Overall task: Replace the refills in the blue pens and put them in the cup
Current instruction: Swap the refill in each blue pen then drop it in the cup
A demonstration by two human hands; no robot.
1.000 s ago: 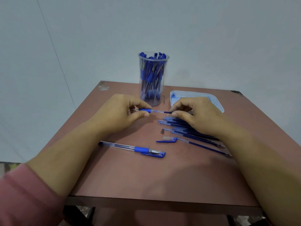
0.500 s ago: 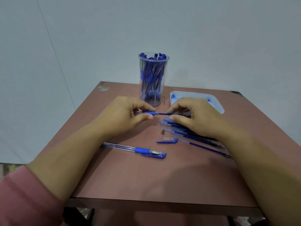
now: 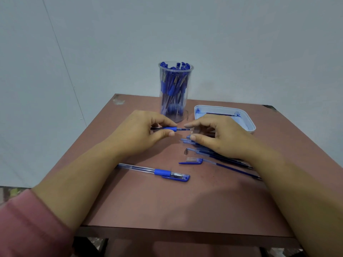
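Bristling with pens [image 3: 173, 89], cup [image 3: 189, 78] stands — tray [image 3: 246, 120] holds refill [image 3: 220, 114].

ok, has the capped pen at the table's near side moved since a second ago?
No. The capped blue pen lies as before, with the same gap to the loose cap and the cup.
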